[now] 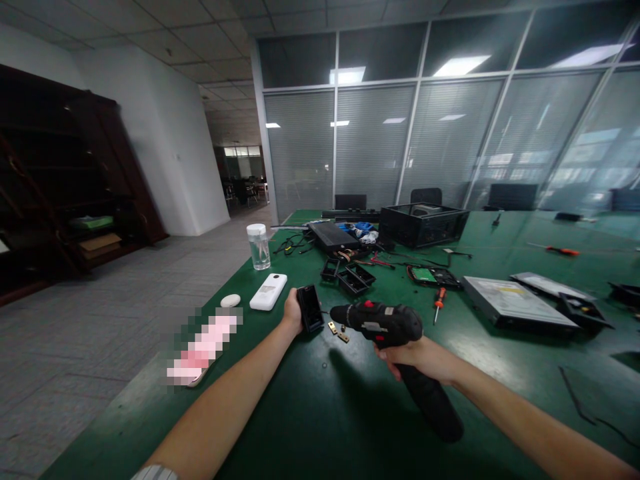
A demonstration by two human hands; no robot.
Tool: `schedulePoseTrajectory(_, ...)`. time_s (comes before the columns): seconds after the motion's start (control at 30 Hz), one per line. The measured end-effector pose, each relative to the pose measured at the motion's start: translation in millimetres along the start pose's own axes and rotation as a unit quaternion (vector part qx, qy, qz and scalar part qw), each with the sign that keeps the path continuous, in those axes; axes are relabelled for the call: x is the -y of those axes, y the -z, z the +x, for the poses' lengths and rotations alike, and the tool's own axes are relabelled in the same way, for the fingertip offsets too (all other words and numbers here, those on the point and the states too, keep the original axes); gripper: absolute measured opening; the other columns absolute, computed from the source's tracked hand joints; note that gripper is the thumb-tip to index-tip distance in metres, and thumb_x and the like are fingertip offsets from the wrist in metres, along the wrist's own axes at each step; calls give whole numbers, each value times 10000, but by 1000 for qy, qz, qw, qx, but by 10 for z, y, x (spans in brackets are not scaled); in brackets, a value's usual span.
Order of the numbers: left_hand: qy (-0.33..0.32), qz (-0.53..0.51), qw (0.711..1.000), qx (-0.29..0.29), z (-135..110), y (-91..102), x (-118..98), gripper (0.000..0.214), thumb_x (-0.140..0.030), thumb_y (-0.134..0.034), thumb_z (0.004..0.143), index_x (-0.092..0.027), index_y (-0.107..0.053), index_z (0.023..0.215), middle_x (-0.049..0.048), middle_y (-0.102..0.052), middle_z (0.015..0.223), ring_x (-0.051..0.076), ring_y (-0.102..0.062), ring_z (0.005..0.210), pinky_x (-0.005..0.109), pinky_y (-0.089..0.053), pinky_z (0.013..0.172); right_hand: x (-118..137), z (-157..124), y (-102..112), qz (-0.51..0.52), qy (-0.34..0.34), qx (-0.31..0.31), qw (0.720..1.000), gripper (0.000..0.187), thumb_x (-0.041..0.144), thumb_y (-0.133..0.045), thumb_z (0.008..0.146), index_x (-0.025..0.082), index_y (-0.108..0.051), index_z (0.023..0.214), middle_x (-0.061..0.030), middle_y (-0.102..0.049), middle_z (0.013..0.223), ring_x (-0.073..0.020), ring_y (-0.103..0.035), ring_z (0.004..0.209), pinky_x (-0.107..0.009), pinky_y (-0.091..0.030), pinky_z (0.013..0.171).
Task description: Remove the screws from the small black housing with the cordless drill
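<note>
My right hand (417, 357) is wrapped round the grip of a black cordless drill (385, 323), whose nose points left toward a small black bracket (310, 308). My left hand (293, 312) grips that bracket upright on the green table (300, 427). Two small brass pieces (339, 331) lie on the table between bracket and drill tip.
Behind lie more black brackets (353, 277), a white box (269, 291), a white puck (231, 301), a clear jar (259, 246), a red-handled screwdriver (439, 301), a circuit board (425, 275), an open black case (423, 223), a flat drive (517, 303) and cables. The table's left edge drops to grey floor.
</note>
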State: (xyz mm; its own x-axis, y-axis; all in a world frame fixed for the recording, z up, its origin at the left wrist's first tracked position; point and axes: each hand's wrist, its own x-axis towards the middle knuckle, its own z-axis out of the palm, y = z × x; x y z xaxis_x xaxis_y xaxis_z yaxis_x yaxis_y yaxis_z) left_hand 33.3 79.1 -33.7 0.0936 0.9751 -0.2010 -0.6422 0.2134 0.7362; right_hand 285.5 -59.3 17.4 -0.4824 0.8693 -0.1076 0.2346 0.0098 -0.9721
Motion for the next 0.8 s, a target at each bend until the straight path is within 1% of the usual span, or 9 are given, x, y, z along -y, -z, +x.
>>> schedulePoseTrajectory(0.17,-9,8,1000,3,11,4,5,366,-414,-373,816,-135,-594,730,88,-612,583,230,-616,517,357,-506,522,7,-5,-2,7,-3,6,1000,220,330,-634,766,133,-589,855,2,-569,609,-119,-507,527,-258,-406,537)
schedulePoseTrajectory(0.33,-7,7,1000,2,-4,-3,0,378,-428,-369,819,-134,-592,735,89,-613,585,229,-616,521,348,-501,512,37,-13,-9,-11,-12,1,1000,248,368,-635,762,124,-597,794,4,-565,544,-117,-486,494,-257,-377,524)
schedulePoseTrajectory(0.47,-8,5,1000,-2,-17,-12,-9,387,-422,-363,829,-127,-602,752,95,-613,588,232,-619,531,343,-497,508,61,-12,-17,-14,-22,1,1000,274,397,-647,746,127,-600,755,2,-573,530,-122,-494,493,-260,-370,531)
schedulePoseTrajectory(0.8,-14,21,1000,7,-12,-5,-1,398,-430,-349,823,-133,-592,717,93,-615,585,229,-615,520,350,-498,521,54,-21,-14,-11,-17,-2,1000,258,373,-640,757,122,-611,805,6,-578,536,-121,-499,492,-258,-373,531)
